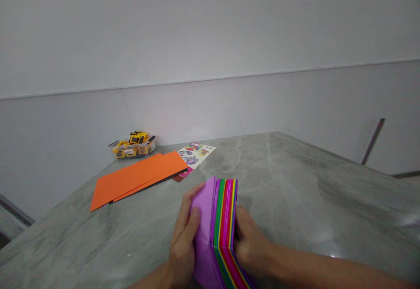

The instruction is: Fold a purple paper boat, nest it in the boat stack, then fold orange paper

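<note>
Stack point(223, 219) of coloured layers: bottom centre of the frame, held between both hands, lower end cut off by the frame edge. Edge-on layers show purple, green, red, magenta, yellow and blue bands; a lilac face is turned to the left. Bands run nearly upright in the upper part, then bend toward the lower right; a crease crosses the lilac face at about the same level. Left hand point(184, 241): grasping the stack from its left side, thumb laid against the lilac face, another finger reaching up to the top left edge. Right hand point(252, 244): grasping the stack from its right side, some of its fingers hidden by the layers. Desk point(295, 188): grey, marbled, filling most of the lower half of the frame. Orange sheets point(138, 177): left of centre, flat on the desk, overlapping, with a dark edge showing beneath. Sticker sheet point(200, 153): just beside them toward the frame centre, pale with coloured pictures, tilted, partly covered by the orange; small brown corner near its lower end. Tray point(126, 152): clear, farther back at left, near the wall point(210, 40), holding a yellow toy truck point(138, 137). Wall: pale, spanning the upper frame.
</note>
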A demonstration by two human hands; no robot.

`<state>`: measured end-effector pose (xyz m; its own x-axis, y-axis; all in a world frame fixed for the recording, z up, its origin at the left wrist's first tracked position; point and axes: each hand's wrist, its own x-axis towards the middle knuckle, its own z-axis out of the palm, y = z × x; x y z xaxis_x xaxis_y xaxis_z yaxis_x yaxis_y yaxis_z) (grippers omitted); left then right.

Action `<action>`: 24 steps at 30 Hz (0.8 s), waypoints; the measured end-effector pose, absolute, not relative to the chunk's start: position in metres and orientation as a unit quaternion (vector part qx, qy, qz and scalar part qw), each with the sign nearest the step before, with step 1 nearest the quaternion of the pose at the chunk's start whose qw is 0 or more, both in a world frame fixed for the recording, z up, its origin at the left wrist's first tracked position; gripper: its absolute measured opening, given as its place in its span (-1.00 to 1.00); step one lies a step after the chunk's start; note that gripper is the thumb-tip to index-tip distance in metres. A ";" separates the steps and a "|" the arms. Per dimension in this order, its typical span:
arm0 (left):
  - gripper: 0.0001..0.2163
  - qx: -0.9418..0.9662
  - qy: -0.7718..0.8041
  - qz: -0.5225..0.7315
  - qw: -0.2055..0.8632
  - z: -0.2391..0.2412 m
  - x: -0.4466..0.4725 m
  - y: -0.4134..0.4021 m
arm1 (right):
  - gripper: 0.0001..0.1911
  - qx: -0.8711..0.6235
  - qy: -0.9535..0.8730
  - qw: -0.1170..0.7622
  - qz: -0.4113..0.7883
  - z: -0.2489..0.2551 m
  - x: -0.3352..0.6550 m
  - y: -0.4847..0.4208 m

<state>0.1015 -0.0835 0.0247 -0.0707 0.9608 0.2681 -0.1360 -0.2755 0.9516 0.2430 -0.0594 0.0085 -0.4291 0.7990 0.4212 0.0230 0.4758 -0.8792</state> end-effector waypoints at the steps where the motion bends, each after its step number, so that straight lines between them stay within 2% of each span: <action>1: -0.63 0.513 0.401 0.607 0.455 0.027 0.100 -0.082 | -0.76 -0.271 -0.739 0.447 0.425 0.011 0.244 -0.057; 7: -0.62 0.499 0.389 0.565 0.530 0.029 0.095 -0.072 | -0.77 -0.297 -0.781 0.368 0.408 0.033 0.258 -0.049; 13: -0.58 0.469 0.415 0.559 0.543 0.016 0.096 -0.073 | -0.63 -0.280 -0.730 0.286 0.554 0.034 0.257 -0.050; 16: -0.56 0.470 0.422 0.555 0.541 0.012 0.095 -0.074 | -0.64 -0.258 -0.702 0.310 0.587 0.025 0.252 -0.052; 24: -0.57 0.460 0.378 0.544 0.591 0.018 0.099 -0.083 | -0.78 -0.272 -0.698 0.378 0.544 0.021 0.247 -0.068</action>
